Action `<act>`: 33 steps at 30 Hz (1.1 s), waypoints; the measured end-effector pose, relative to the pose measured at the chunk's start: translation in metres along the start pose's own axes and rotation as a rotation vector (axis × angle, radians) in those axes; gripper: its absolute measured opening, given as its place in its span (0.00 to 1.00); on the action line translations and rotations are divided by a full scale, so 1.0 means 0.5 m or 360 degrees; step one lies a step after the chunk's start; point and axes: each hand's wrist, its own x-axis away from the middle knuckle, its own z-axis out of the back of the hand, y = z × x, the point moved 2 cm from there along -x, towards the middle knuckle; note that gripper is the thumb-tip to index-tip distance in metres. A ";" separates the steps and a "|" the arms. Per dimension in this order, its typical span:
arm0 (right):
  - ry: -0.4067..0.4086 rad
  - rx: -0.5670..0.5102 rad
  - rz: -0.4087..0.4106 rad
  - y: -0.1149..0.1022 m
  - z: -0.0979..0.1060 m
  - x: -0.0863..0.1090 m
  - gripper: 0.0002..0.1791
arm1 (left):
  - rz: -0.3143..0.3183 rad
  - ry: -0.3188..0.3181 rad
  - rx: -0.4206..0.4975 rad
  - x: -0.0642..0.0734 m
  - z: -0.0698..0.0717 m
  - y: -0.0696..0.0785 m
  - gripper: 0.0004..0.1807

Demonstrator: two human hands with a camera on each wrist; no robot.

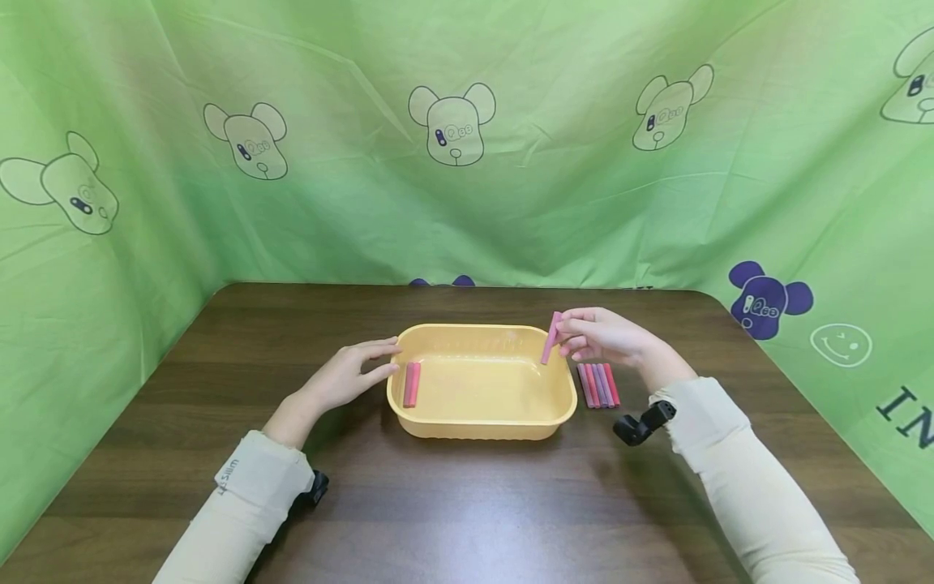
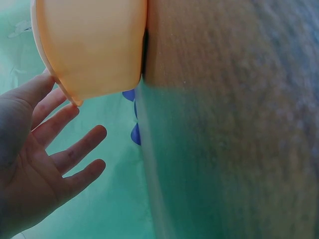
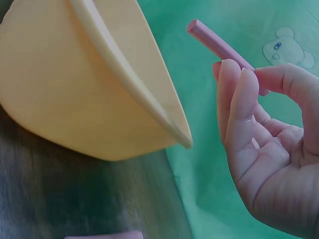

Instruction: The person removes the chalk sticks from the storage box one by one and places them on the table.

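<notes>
A green cloth (image 1: 365,227) is hanging behind the worktop and at both its sides. On it are printed pale animal heads (image 1: 452,126) with small letters, which seem to read "Qee", a dark-blue head (image 1: 766,302) with similar lettering, a smiling face (image 1: 841,345), and the big letters "IN" (image 1: 896,403), cut by the picture's edge. The brown worktop (image 1: 467,503) has a wood pattern. Two light sleeves (image 1: 759,487) come in from below; the left one bears small writing that I cannot read with certainty. In the middle stands a yellow tray (image 1: 481,431). The left hand (image 1: 346,377) has its fingers extended and spread, its grip loose, touching the tray's left rim. The right hand (image 1: 601,334) is at the tray's right end, and its grip is closed with thumb and fingertips pinching a pink stick (image 1: 550,339), which is tilted and raised from the worktop. On each wrist is a black device (image 1: 639,423). Just beside the tray, on the right, lies a row of sticks (image 1: 598,385) in pink, purple and red. Inside the tray, two pinkish sticks (image 1: 412,385) lie side by side near the left wall.
</notes>
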 end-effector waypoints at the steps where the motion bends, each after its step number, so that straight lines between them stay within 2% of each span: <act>1: 0.0011 0.0007 0.0000 0.002 0.004 0.003 0.05 | 0.0000 0.0001 0.0001 0.000 0.000 0.000 0.22; 11: 0.0020 0.0019 0.0087 0.029 0.035 0.028 0.06 | -0.0006 0.0008 0.0004 -0.001 0.000 0.002 0.22; 17: 0.0079 -0.0080 0.0072 0.046 0.050 0.046 0.09 | -0.0012 0.0006 0.0000 0.000 0.001 0.003 0.22; 25: 0.0165 -0.0038 0.0043 0.069 0.070 0.064 0.08 | -0.0009 0.0008 0.0003 0.000 0.001 0.002 0.22; 33: 0.0150 -0.0061 0.0071 0.095 0.089 0.077 0.11 | 0.0012 -0.0013 0.0002 0.000 0.000 0.000 0.22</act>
